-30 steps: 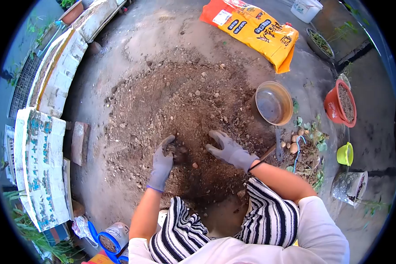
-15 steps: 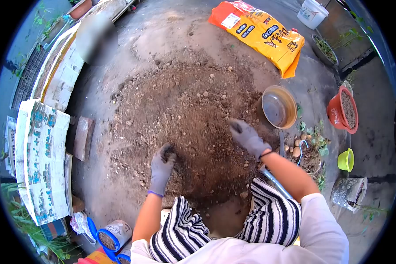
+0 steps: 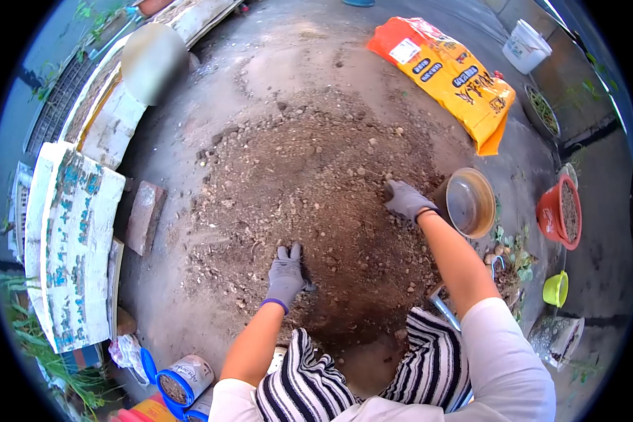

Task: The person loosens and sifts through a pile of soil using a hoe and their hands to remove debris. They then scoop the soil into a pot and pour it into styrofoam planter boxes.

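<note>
Brown soil with small stones (image 3: pixel 316 176) is spread over the floor in front of me. My left hand (image 3: pixel 287 274), in a grey glove, rests on the near left part of the soil, palm down with its fingers apart. My right hand (image 3: pixel 406 200), also gloved, touches the soil farther away on the right, near the round brown basin (image 3: pixel 470 202). Its fingertips are curled down against the dirt, and whatever they may hold is hidden.
An orange and yellow bag (image 3: pixel 450 77) lies at the back right. Red pot (image 3: pixel 559 212), lime pot (image 3: pixel 555 289) and white bucket (image 3: pixel 526 47) stand at right. At left are a brick (image 3: pixel 146 218), white foam boxes (image 3: pixel 81 246) and a blue-rimmed can (image 3: pixel 190 376).
My left hand has gone from loosely curled to lying flatter, farther right. My right hand has moved forward and right, closer to the basin. The whole view has shifted.
</note>
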Motion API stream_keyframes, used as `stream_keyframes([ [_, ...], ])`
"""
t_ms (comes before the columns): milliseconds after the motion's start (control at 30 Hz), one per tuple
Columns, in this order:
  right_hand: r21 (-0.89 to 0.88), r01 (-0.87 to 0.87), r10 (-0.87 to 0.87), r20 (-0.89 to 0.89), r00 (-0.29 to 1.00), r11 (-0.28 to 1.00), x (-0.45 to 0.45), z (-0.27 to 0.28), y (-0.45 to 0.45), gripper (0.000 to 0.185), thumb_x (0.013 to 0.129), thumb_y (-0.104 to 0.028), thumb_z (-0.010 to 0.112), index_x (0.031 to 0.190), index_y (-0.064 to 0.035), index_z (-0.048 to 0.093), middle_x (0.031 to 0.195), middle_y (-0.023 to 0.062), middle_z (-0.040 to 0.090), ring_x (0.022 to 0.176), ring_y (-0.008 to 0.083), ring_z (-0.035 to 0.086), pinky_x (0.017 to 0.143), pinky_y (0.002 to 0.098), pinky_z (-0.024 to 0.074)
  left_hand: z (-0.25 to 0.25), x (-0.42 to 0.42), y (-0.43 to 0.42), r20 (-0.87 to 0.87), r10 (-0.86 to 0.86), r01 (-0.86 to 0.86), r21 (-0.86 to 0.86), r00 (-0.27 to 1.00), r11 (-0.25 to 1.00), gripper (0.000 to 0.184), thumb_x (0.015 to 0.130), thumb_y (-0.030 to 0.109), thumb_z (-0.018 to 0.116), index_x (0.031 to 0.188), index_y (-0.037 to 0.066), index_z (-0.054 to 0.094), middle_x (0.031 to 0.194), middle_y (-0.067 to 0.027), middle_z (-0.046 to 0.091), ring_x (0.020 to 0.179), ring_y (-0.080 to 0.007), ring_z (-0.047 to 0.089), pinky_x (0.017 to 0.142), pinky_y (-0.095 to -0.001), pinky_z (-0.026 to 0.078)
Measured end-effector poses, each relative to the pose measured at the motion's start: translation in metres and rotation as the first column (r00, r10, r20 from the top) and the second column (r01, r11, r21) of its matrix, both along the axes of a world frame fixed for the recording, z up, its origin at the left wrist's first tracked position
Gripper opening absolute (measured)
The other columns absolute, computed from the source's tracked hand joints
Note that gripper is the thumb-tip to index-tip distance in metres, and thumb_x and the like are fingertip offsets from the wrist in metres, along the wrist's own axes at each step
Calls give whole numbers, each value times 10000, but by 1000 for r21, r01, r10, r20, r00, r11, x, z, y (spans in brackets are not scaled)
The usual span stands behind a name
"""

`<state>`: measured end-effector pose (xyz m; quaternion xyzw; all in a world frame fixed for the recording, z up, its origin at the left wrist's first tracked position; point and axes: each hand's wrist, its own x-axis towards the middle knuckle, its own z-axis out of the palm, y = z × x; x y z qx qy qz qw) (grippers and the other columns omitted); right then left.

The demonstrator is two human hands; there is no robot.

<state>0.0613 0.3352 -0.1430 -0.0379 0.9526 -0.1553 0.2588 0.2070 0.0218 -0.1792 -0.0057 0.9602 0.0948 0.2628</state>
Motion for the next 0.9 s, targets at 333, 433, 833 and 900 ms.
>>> stream_keyframes([
  [333, -689, 395, -431, 132, 893, 608, 43, -60, 32, 318, 831, -28, 598, 1144, -76, 564, 895, 32, 606, 749, 114, 556, 645, 236, 456, 15, -3, 1, 80, 4, -6, 32, 997, 999, 985, 588, 270, 851, 1370, 143, 267, 1251, -186, 386, 1122, -370, 516, 904, -413, 485],
  [433, -811, 480, -508, 274, 817, 335, 42, -37, 26, 209, 886, -50, 561, 1091, -85, 552, 847, -10, 568, 659, 93, 537, 577, 252, 470, 20, -1, 1, 60, 2, -4, 30, 998, 1000, 999, 589, 269, 849, 1383, 141, 258, 1233, -182, 395, 1108, -370, 523, 890, -414, 491],
  [833, -512, 300, -362, -24, 932, 805, 33, -26, 8, 283, 901, -147, 562, 1162, -54, 504, 839, 52, 610, 597, 144, 578, 469, 290, 464, 29, -3, 1, 112, 30, -36, 58, 993, 998, 1099, 528, 340, 878, 1402, 168, 235, 1240, -161, 390, 1126, -357, 514, 879, -428, 496],
  [900, -608, 388, -384, 144, 912, 693, 38, 6, -7, 272, 892, -116, 556, 1153, -61, 505, 822, 43, 595, 632, 141, 580, 523, 285, 480, 31, -3, 0, 112, 31, -39, 65, 993, 997, 1105, 526, 345, 879, 1405, 167, 233, 1239, -161, 390, 1129, -354, 511, 879, -428, 495],
])
